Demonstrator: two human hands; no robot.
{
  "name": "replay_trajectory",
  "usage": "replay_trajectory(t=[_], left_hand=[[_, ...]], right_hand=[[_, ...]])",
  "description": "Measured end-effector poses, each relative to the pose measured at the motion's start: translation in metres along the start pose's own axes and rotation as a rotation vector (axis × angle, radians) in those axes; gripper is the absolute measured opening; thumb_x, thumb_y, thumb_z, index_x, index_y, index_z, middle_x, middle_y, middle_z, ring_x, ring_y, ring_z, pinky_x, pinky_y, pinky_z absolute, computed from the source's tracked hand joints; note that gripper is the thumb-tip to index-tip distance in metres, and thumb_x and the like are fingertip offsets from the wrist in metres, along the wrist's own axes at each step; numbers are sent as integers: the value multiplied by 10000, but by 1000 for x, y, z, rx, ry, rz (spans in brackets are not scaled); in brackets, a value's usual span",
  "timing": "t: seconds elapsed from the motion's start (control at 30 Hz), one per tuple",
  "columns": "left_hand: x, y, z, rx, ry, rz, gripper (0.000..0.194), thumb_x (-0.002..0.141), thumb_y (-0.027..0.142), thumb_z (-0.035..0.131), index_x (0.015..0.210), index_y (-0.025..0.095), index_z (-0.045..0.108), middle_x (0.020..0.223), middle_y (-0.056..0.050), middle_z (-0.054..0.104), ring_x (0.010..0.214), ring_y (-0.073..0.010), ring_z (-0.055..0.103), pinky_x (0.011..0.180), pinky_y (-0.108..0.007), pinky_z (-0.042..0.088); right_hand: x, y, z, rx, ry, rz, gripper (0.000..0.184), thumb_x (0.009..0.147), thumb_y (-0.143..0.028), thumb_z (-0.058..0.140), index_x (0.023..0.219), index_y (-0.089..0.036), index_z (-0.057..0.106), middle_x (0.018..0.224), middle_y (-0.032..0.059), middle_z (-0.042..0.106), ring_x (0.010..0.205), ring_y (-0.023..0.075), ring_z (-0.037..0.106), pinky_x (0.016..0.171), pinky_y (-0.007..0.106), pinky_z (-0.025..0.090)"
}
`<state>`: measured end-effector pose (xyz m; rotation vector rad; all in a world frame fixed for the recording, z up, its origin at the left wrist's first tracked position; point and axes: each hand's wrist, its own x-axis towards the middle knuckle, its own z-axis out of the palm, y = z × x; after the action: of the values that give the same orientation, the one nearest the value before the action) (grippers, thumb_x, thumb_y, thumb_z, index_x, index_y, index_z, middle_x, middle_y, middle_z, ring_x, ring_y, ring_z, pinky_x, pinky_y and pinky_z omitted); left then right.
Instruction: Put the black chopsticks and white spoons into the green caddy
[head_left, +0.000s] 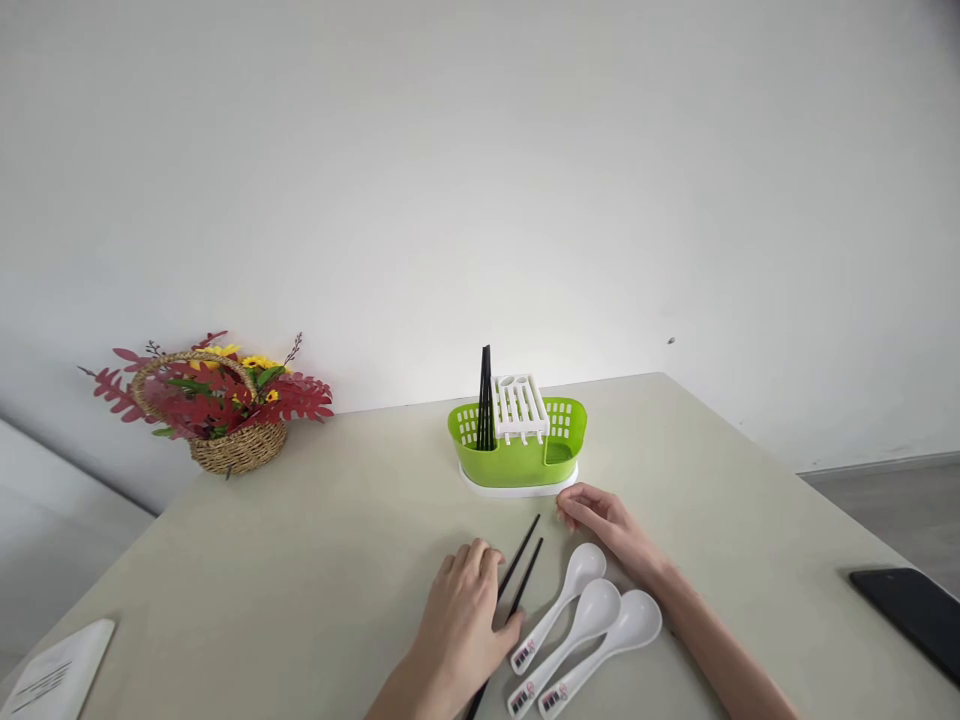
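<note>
Lighting: soft, diffuse, moderately bright. Wall (pixel 570 210) brightest beyond the hands, greying toward the frame corners — top right darkest. Light source cannot be located. Shadows faint and soft-edged; one on the tabletop (pixel 300 580) just left of the left hand (pixel 465 610). Mild sheen on spoons (pixel 585 570) to its right; handle print too small to read. Right hand (pixel 600 515) reasonably sharp, no obvious motion blur. Wide-angle distortion — phone (pixel 911 610), well right of that hand, looks stretched.
</note>
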<state>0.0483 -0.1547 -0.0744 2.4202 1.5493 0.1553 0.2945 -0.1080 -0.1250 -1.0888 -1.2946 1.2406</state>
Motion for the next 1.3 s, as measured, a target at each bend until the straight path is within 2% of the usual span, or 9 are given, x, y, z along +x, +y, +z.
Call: replay_trajectory(t=[0.2,0.4,0.5,0.6,0.7,0.8,0.97,1.13,1.3], left_hand=[[-1,-1,-5,183,-64,-41,146,853,165,605,964,189,696,1067,-94,678,1001,-262,657,887,-387,524],[-3,-8,1,416,-2,-6,393,789,-95,459,959,129,733,1027,-146,680,1002,-306,666,864,-423,529],[-2,-11,-4,460,-44,10,431,763,-126,452,948,145,731,1041,-137,692,1014,-289,668,861,-390,518],[0,-12,-16,421,-118,-15,374,843,-80,453,955,169,709,1031,-107,711,925,-251,703,767,-330,510],[3,-14,-29,307,-103,-78,298,988,58,410,1035,199,668,988,-77,739,802,-227,734,656,-295,480],[5,-14,-40,109,-6,-95,235,1035,171,411,1050,229,638,928,-50,763,770,-221,742,650,-292,485],[7,-8,-49,-535,193,24,135,986,338,563,1031,268,670,1016,-32,794,911,-215,765,807,-301,586],[18,-2,-42,-1004,378,-11,293,906,406,707,1120,207,726,1070,-76,802,997,-247,772,930,-329,611],[25,1,-29,-1161,556,-61,300,883,400,746,1076,170,741,1068,-101,804,1000,-263,776,967,-358,613]], right_hand=[[0,-1,1,3,-4,0,456,831,-672,707,837,-216,710,800,34,667,754,194,555,743,328,458],[-1,0,0,7,-13,14,446,839,-664,704,852,-218,712,823,36,669,777,201,557,767,331,453],[-1,3,-1,28,-15,16,432,854,-647,702,864,-215,713,831,35,673,781,197,555,770,325,449],[0,8,-2,51,-11,6,412,871,-628,696,883,-217,715,847,36,683,782,194,554,771,322,448],[0,12,-3,74,-13,3,378,894,-595,693,889,-217,713,863,31,681,783,186,549,773,317,443],[0,14,-4,79,-23,1,353,918,-567,682,896,-215,710,875,30,679,791,181,545,778,311,437],[1,15,-5,90,-31,2,346,920,-556,687,897,-211,704,863,27,675,788,175,538,767,302,430],[-1,13,-5,71,-34,4,344,925,-557,678,900,-215,703,861,24,674,796,179,539,780,307,427],[-1,10,-3,61,-22,16,366,900,-581,694,891,-215,706,839,26,679,787,184,538,774,315,430]])
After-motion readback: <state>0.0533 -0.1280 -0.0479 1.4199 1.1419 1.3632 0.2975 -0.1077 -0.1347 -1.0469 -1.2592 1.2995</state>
